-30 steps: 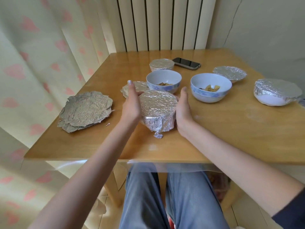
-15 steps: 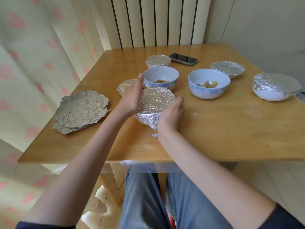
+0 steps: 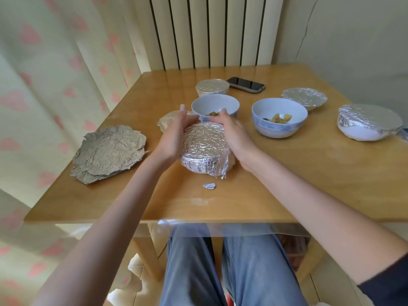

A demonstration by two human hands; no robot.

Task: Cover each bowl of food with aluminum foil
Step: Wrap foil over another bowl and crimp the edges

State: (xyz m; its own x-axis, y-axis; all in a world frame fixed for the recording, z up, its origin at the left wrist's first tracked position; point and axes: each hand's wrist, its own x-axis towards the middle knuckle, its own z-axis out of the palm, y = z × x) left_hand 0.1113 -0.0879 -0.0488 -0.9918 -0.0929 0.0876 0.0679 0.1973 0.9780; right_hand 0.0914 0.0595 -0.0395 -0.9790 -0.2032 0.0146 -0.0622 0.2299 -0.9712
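Note:
A foil-covered bowl (image 3: 205, 149) stands near the front middle of the wooden table (image 3: 309, 177). My left hand (image 3: 174, 135) presses its left side and my right hand (image 3: 235, 133) its right side, fingers fairly straight and reaching to the far rim. Two white-and-blue bowls hold food and are uncovered: one (image 3: 215, 103) just behind my hands, one (image 3: 279, 127) to the right. Three more covered bowls sit at the back (image 3: 212, 87), back right (image 3: 304, 98) and far right (image 3: 371, 122). A stack of crumpled foil sheets (image 3: 108, 153) lies at the left.
A dark phone (image 3: 246, 85) lies at the back. A small foil scrap (image 3: 209, 186) sits in front of the held bowl. Another foil-covered piece (image 3: 166, 122) is partly hidden behind my left hand. Curtain at the left, radiator behind, my knees under the front edge.
Both hands slid from the bowl's near sides toward its far rim. My right hand moved from the front to the right side. The bowl now sits apart from the foil scrap.

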